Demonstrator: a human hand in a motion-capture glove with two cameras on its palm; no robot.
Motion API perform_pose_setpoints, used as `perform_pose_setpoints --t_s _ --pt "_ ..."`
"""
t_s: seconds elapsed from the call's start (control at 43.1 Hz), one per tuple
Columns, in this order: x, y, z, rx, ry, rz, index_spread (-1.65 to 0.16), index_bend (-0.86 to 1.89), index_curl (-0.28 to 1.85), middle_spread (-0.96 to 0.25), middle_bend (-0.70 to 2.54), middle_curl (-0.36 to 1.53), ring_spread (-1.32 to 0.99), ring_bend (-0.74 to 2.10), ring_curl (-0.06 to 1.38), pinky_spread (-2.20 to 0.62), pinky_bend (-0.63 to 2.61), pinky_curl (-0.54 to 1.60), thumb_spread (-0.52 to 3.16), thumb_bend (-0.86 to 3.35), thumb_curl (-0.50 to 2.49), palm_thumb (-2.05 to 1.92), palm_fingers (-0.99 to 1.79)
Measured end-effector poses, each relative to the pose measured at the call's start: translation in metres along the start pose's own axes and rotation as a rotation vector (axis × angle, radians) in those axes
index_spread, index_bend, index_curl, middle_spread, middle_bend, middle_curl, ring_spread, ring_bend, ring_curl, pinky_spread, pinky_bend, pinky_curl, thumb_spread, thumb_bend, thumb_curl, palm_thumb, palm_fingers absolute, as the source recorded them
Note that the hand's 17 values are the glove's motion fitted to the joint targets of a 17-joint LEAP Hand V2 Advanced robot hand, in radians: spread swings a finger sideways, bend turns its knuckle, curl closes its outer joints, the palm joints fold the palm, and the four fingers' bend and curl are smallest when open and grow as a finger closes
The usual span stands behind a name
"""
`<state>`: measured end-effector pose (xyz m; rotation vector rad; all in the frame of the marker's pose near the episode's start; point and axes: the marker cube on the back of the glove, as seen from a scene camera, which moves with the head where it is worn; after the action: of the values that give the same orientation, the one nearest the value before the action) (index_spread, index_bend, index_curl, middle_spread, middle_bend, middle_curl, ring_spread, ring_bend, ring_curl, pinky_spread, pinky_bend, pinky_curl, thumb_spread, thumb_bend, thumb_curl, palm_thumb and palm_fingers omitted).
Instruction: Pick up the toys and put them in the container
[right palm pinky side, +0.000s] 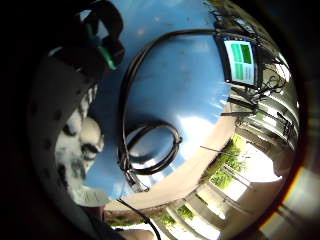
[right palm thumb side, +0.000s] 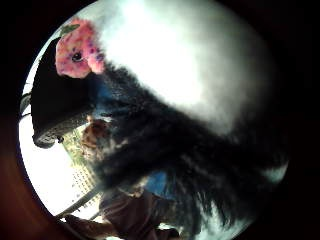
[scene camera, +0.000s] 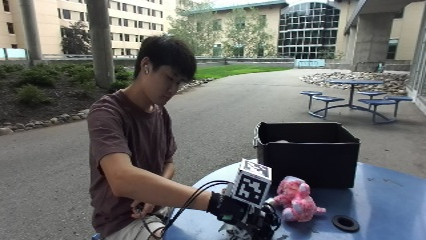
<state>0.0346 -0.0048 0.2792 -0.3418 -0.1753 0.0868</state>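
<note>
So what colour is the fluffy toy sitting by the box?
Pink with darker spots. The pink toy shows best in the outside view, on the blue table.

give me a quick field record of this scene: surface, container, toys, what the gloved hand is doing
surface: round blue table
container: black bin, open top, standing on the table beyond the toys
toy on table: pink plush toy, lying in front of the bin, untouched
toy at hand: black and white furry toy, filling the thumb side palm view
right hand: low at the table's near edge, over the furry toy; finger state cannot be told
task state: pink toy not yet in the bin
</note>
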Motion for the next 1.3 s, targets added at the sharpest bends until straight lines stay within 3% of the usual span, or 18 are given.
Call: perform_pose_setpoints --t_s 0.07,0.093,0.116,0.139,0.186,0.325,0.441,0.697,0.766,0.883,0.976,1.068,1.301 --pt "0.001 0.0 0.004 0.035 -0.006 -0.008 -0.16 0.07 -0.02 -0.09 0.89 0.48 -0.28 1.33 0.43 -0.37 1.07 0.33 1.47 0.33 0.42 0.68 1.0" --pt "0.002 0.0 0.004 0.037 -0.02 -0.012 -0.16 0.02 -0.03 -0.09 0.86 0.47 -0.29 1.3 0.42 -0.38 1.11 0.34 1.47 0.34 0.43 0.69 0.9" --pt "0.003 0.0 0.004 0.038 -0.036 -0.018 -0.17 0.14 0.01 -0.1 0.95 0.51 -0.28 1.37 0.46 -0.4 1.03 0.33 1.47 0.35 0.43 0.71 1.09" --pt "0.003 0.0 0.004 0.037 -0.052 -0.023 -0.17 0.08 -0.01 -0.11 0.94 0.51 -0.29 1.35 0.45 -0.41 1.04 0.34 1.46 0.35 0.44 0.72 1.02" --pt "0.004 -0.002 0.004 0.035 -0.077 -0.033 -0.17 0.16 0.0 -0.11 0.99 0.54 -0.28 1.42 0.48 -0.44 0.97 0.33 1.47 0.37 0.44 0.75 1.21" --pt "0.0 -0.008 0.001 0.079 -0.083 -0.02 -0.18 0.22 0.02 -0.12 1.1 0.58 -0.28 1.43 0.5 -0.45 0.91 0.33 1.49 0.43 0.48 0.84 1.29" --pt "-0.002 -0.012 -0.002 0.139 -0.053 0.001 -0.19 0.45 0.08 -0.12 1.17 0.6 -0.28 1.33 0.48 -0.45 0.84 0.33 1.5 0.47 0.53 0.92 1.37" --pt "-0.023 -0.005 -0.039 0.059 0.025 0.029 -0.19 0.84 0.23 -0.16 1.15 0.58 -0.29 1.37 0.49 -0.44 0.77 0.34 1.36 0.48 0.68 1.01 1.33" --pt "-0.031 0.002 -0.072 0.074 -0.015 0.025 -0.21 0.79 0.23 -0.18 1.23 0.6 -0.31 1.38 0.5 -0.44 0.79 0.35 1.2 0.38 0.71 0.92 1.19" --pt "-0.041 0.018 -0.143 0.141 -0.003 0.01 -0.25 0.55 0.17 -0.22 1.08 0.59 -0.32 1.47 0.54 -0.41 1.0 0.42 1.03 0.15 0.69 0.63 0.96" --pt "-0.045 0.034 -0.208 0.209 0.117 0.007 -0.26 0.42 0.14 -0.23 1.04 0.59 -0.33 1.52 0.55 -0.39 1.07 0.45 0.98 0.08 0.69 0.57 0.92" --pt "-0.073 0.047 -0.26 0.263 0.018 -0.003 -0.27 0.34 0.1 -0.23 1.02 0.6 -0.33 1.54 0.56 -0.38 1.09 0.45 0.95 0.05 0.71 0.55 0.91" --pt "-0.139 0.058 -0.344 0.378 0.113 -0.044 -0.29 0.23 0.06 -0.23 0.99 0.64 -0.33 1.53 0.56 -0.36 1.1 0.45 0.92 0.01 0.73 0.56 0.93"
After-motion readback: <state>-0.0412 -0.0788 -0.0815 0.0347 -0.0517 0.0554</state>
